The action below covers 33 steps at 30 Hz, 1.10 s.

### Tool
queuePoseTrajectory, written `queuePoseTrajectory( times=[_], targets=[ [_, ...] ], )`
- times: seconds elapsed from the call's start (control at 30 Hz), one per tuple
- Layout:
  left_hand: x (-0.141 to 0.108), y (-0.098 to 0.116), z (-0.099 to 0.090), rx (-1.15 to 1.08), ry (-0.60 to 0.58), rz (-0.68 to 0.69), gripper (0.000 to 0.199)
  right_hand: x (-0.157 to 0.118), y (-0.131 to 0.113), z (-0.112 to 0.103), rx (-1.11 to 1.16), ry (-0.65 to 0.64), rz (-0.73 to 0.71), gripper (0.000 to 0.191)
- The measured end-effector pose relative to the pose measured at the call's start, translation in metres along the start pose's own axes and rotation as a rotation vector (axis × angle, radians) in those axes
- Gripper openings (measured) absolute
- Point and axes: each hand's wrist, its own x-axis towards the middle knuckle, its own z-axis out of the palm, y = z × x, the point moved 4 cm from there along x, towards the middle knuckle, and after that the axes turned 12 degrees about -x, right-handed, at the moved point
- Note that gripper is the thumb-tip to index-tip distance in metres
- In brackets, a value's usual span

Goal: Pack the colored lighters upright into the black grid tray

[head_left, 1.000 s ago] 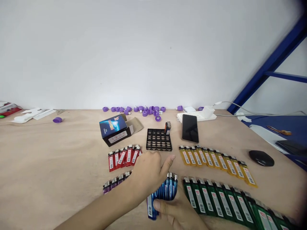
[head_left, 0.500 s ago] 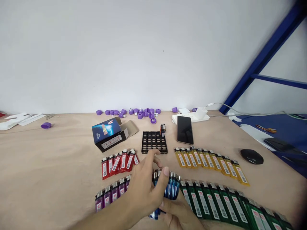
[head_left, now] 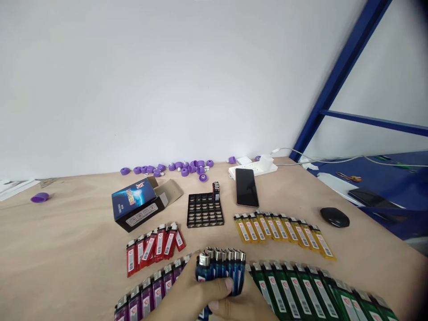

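Observation:
A tight bunch of blue disposable lighters [head_left: 222, 267] sits at the bottom centre, with metal tops showing. My left hand [head_left: 197, 296] wraps their near left side, and my right hand [head_left: 242, 306] holds them from below and the right. Their lower ends are hidden by my fingers. To the left lies a row of purple lighters [head_left: 147, 294], almost touching my left hand. Red lighters [head_left: 154, 245] lie beyond it. A row of green lighters [head_left: 294, 290] lies right of my right hand. Yellow lighters [head_left: 281, 232] lie farther off.
A black grid tray [head_left: 204, 211] has a small black pack [head_left: 216, 191] at its far corner. Nearby are an open lighter box [head_left: 137, 203], a phone [head_left: 246, 187], a power strip [head_left: 252, 169], a mouse [head_left: 334, 217] and several purple caps [head_left: 167, 168] along the wooden table's back edge.
My left hand has dropped from above the blue lighters onto their side, and both hands now close around them. The whole scene has shifted left and tilted as my head turned.

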Motion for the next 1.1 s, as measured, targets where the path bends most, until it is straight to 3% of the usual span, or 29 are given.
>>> queuePoseTrajectory(
  times=[0.27, 0.5, 0.63, 0.83, 1.1],
  targets=[
    [0.006, 0.001, 0.001, -0.179, 0.040, -0.022, 0.056, 0.001, 0.002, -0.002, 0.103, 0.067, 0.088, 0.069],
    [0.004, 0.001, 0.002, -0.248, -0.008, -0.060, 0.040, 0.002, 0.011, -0.011, 0.120, 0.138, 0.134, 0.072],
    [0.006, 0.000, 0.002, -0.256, -0.019, -0.100, 0.035, 0.001, 0.014, -0.009, 0.245, 0.196, 0.175, 0.078],
    [0.013, 0.006, 0.000, -0.228, 0.048, 0.024, 0.051, 0.002, 0.011, -0.010, 0.275, 0.276, 0.116, 0.075],
    [0.010, -0.011, -0.002, -0.243, 0.115, 0.210, 0.042, 0.008, 0.021, -0.019, -0.017, 0.309, 0.004, 0.060]
  ],
)
